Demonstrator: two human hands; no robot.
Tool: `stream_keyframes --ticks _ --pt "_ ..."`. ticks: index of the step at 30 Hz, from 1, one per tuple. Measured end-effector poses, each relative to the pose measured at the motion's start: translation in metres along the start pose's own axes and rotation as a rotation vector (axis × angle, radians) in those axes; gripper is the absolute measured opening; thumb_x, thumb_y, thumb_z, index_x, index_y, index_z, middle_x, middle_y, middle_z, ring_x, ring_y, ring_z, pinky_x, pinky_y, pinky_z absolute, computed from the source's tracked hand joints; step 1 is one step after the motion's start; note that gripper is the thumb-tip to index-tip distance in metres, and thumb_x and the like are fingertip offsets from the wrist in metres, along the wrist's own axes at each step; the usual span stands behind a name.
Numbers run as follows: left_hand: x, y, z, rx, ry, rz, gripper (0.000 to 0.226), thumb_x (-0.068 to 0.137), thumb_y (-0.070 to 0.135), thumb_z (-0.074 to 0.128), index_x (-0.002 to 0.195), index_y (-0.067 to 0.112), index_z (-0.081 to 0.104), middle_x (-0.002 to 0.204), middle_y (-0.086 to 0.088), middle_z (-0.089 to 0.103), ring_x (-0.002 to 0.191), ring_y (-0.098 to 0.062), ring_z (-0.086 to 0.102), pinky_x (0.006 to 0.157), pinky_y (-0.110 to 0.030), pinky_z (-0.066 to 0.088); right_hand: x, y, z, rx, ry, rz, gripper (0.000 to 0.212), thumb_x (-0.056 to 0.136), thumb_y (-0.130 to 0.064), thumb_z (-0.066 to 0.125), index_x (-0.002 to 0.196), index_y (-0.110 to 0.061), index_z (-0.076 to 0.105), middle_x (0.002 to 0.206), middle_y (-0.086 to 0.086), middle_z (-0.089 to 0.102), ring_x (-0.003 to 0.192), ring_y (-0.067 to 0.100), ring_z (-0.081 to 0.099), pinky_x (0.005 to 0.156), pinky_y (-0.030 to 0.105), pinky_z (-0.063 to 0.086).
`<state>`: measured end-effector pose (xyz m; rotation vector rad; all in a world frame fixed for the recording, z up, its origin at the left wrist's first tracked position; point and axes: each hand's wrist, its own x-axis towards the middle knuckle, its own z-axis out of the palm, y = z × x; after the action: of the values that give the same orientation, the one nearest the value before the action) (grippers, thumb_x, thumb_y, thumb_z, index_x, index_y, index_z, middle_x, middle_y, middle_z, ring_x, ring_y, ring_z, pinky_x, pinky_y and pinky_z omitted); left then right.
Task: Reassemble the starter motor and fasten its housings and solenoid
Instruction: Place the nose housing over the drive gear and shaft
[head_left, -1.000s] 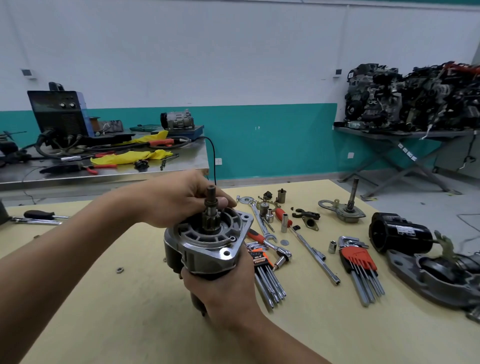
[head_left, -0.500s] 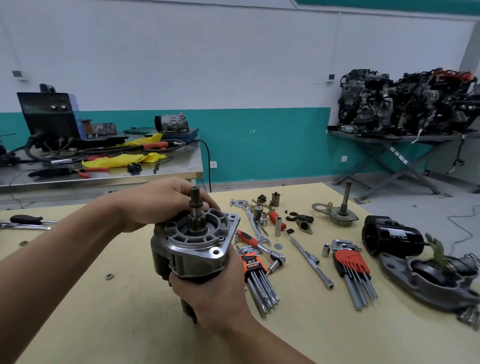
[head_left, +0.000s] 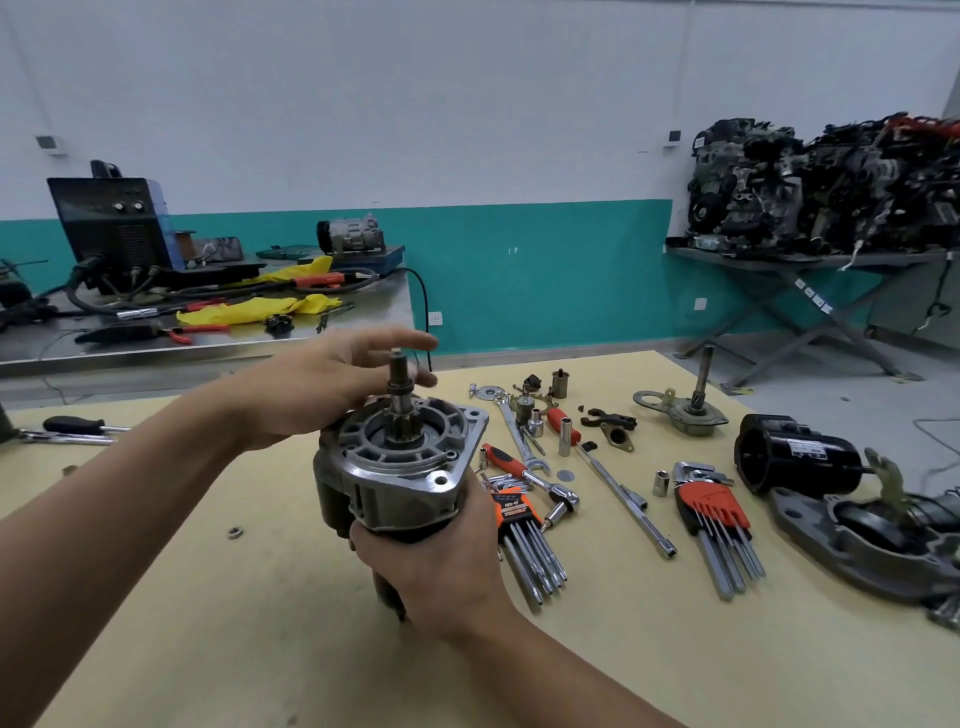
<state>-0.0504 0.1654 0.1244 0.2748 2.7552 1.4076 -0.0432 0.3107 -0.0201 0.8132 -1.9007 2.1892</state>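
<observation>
Left hand (head_left: 311, 387) now unclenched, fingers (head_left: 384, 343) straight behind starter motor (head_left: 395, 478) shaft (head_left: 399, 376).

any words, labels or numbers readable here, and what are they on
Nothing reads clearly.
Orange hex key holder: printed label, blurred.
Black motor housing: white sticker, too small.
Far stand: white leg tags, too small.
</observation>
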Motion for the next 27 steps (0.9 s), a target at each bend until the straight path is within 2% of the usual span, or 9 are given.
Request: stream_keyframes --ticks 4,6,9,12,15,19,22,25,27 --pt "-0.019 -0.012 -0.009 -0.004 0.301 0.061 0.025 0.097 0.025 0.056 0.115 0.039 0.065 0.106 0.015 0.075 0.097 0.000 0.069 0.093 -0.033 0.051 -0.001 0.002 0.000 0.027 -0.006 0.016 0.065 0.058 -0.012 0.087 0.113 -0.034 0.059 0.108 -0.018 0.072 0.099 0.007 0.070 0.078 0.028 0.061" --pt "-0.032 -0.024 -0.010 0.018 0.547 0.137 0.017 0.097 0.027 0.058 0.106 0.037 0.067 0.096 0.014 0.075 0.091 0.000 0.070 0.086 -0.030 0.053 -0.002 0.002 -0.001 0.029 -0.002 0.012 0.061 0.060 -0.006 0.087 0.109 -0.032 0.060 0.105 -0.022 0.072 0.097 0.001 0.069 0.074 0.017 0.057" --pt "-0.061 -0.052 0.009 -0.063 0.841 0.312 0.007 0.095 0.033 0.063 0.091 0.034 0.068 0.082 0.008 0.070 0.075 -0.006 0.066 0.070 -0.023 0.053 -0.002 0.002 0.001 0.031 0.020 0.012 0.063 0.060 -0.004 0.088 0.108 -0.032 0.060 0.104 -0.022 0.072 0.097 0.000 0.069 0.073 0.017 0.056" --pt "-0.085 -0.086 0.057 -0.129 0.785 0.330 0.023 0.078 0.045 0.064 0.093 0.028 0.065 0.079 0.005 0.065 0.070 -0.009 0.058 0.062 -0.019 0.049 -0.001 0.003 0.011 0.055 0.075 -0.025 0.065 0.058 -0.004 0.088 0.112 -0.026 0.061 0.104 -0.017 0.073 0.095 0.003 0.071 0.074 0.017 0.057" --pt "-0.092 -0.102 0.088 -0.160 0.615 0.292 0.056 0.059 0.047 0.075 0.111 0.040 0.057 0.107 0.013 0.067 0.097 -0.007 0.064 0.077 -0.017 0.051 0.000 0.006 0.029 0.094 0.098 -0.030 0.066 0.057 -0.006 0.089 0.116 -0.018 0.060 0.106 -0.006 0.074 0.098 0.009 0.072 0.077 0.021 0.057" --pt "-0.087 -0.102 0.086 -0.251 0.664 0.237 0.099 0.045 0.047 0.087 0.133 0.045 0.041 0.120 0.027 0.058 0.115 0.003 0.059 0.081 -0.010 0.052 0.002 0.008 0.052 0.154 0.101 -0.029 0.068 0.061 0.003 0.087 0.118 -0.014 0.056 0.114 0.003 0.071 0.106 0.017 0.069 0.082 0.029 0.058" --pt "-0.087 -0.101 0.086 -0.297 0.732 0.223 0.107 0.040 0.046 0.089 0.136 0.044 0.042 0.124 0.027 0.060 0.116 0.005 0.059 0.078 -0.010 0.053 -0.001 0.006 0.071 0.291 0.057 -0.005 0.064 0.070 0.001 0.085 0.124 -0.011 0.054 0.121 0.014 0.066 0.111 0.027 0.067 0.091 0.049 0.056" --pt "-0.088 -0.101 0.081 -0.281 0.768 0.244 0.106 0.042 0.038 0.098 0.136 0.033 0.047 0.122 0.020 0.066 0.113 0.003 0.063 0.086 -0.014 0.053 -0.008 0.005 0.088 0.601 -0.048 0.124 0.068 0.077 -0.029 0.081 0.130 -0.003 0.048 0.126 0.029 0.058 0.113 0.033 0.061 0.102 0.052 0.047" --pt "-0.091 -0.103 0.077 -0.258 0.818 0.246 0.101 0.041 0.027 0.101 0.130 0.030 0.053 0.115 0.025 0.068 0.106 0.008 0.063 0.082 -0.005 0.050 -0.011 0.010 0.090 0.555 -0.081 0.130 0.062 0.078 -0.017 0.073 0.133 -0.005 0.047 0.130 0.026 0.058 0.119 0.033 0.060 0.106 0.056 0.045"
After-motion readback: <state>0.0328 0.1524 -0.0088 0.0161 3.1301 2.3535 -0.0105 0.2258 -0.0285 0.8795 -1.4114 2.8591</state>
